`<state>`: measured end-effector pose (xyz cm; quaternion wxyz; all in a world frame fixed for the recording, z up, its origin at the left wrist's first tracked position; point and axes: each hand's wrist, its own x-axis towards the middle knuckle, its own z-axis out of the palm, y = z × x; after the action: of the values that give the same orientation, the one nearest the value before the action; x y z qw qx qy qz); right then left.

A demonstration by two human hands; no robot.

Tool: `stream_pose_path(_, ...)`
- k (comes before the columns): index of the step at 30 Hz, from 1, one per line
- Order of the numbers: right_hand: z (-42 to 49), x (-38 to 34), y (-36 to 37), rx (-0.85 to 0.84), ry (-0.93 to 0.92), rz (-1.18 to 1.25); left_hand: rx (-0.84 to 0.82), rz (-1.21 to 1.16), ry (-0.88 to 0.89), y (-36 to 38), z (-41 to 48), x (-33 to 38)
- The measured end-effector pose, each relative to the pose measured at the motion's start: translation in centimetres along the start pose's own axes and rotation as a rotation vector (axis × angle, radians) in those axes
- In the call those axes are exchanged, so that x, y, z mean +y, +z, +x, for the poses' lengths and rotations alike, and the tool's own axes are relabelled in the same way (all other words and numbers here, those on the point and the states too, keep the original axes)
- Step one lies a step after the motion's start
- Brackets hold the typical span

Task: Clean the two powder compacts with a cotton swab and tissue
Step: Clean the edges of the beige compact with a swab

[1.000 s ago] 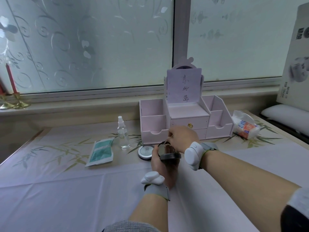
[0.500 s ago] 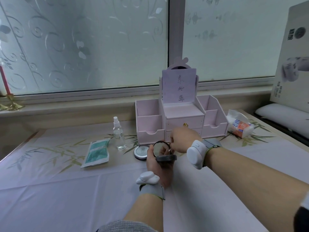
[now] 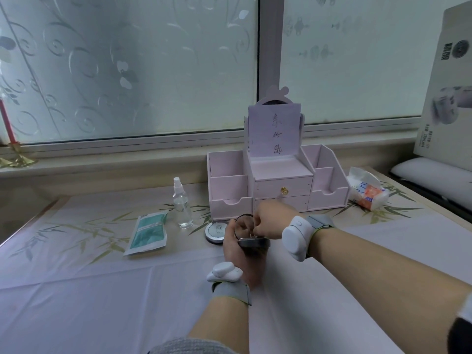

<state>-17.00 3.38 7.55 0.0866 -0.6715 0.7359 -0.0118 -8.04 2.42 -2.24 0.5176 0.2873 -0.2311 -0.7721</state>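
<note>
Centrally, the left hand [image 3: 237,254] grips the open compact [image 3: 254,243] from below, its fingers curled round the dark, round, glossy base. The thin-rimmed circular lid stands upright at the base's far edge. The right hand [image 3: 268,222] hovers at the compact's one o'clock with fingertips bunched, pinching a thin pale swab [image 3: 252,235] whose lower end points down into the base. The tip is too small to make out. Each wrist wears a grey fabric band carrying a smooth white plastic pod.

Taking the open compact as the dial's centre, the closed compact [image 3: 215,230], a flat silvery disc with a white top, lies on the desk [image 3: 102,290] at nine o'clock, just beside the left hand's fingers. A clear plastic spray bottle [image 3: 181,210] with a white nozzle stands upright at ten o'clock. A flat teal-and-white crinkled packet [image 3: 148,232] lies farther out at nine. At twelve sits a boxy pale pink organiser [image 3: 229,185], matte, with open bins, two drawers, a brass knob and a paper sheet propped on top. A soft tissue pack [image 3: 367,194], white with orange print, lies at two o'clock.

A smooth pale cloth printed with bamboo leaves covers the desk. Behind it is frosted glass with swirl patterns, a red taper candle [image 3: 6,121] in a brass holder at far ten o'clock, and a tall cardboard box [image 3: 449,103] at far two.
</note>
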Motion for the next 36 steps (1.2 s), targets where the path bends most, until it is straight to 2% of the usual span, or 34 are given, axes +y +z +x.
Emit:
stream_pose_path(4, -0.5, 0.2, -0.1, -0.009, -0.021, 0.020, -0.077, -0.450, -0.145, -1.2, 2.0, -1.2)
stream_pose_path(5, -0.7, 0.2, -0.2, -0.013, -0.030, 0.025, -0.075, -0.495, -0.147, -1.3, 2.2, -1.5)
stream_pose_path(6, -0.8, 0.2, -0.3, -0.022, -0.041, 0.028, -0.089, -0.454, -0.194, -1.1, 1.5, -1.1)
stream_pose_path(8, -1.0, 0.1, -0.5, -0.044, -0.059, 0.039, -0.008, -0.305, -0.160, -1.2, 0.9, -0.6)
stream_pose_path(10, -1.1, -0.1, -0.4, -0.061, -0.073, 0.038, -0.016, -0.248, -0.173, -0.7, 0.5, -0.2)
stream_pose_path(14, -1.1, -0.1, -0.2, -0.096, -0.098, 0.033, -0.010, -0.352, -0.219, -0.7, -0.3, 0.1)
stream_pose_path(16, -1.3, 0.1, -0.3, -0.110, -0.107, 0.046, -0.016, -0.300, -0.147, -0.8, 0.0, 0.0)
stream_pose_path(20, -1.4, 0.3, -0.3, -0.124, -0.095, 0.070, -0.029, -0.220, -0.176, -0.8, 0.1, 0.1)
stream_pose_path(24, -1.2, 0.6, -0.7, -0.131, -0.104, 0.088, -0.082, -0.343, -0.228, -0.8, 0.9, -0.1)
stream_pose_path(36, -1.5, 0.5, -0.9, -0.059, -0.185, -0.006, -0.131, -0.292, -0.225, -0.5, 0.5, -0.2)
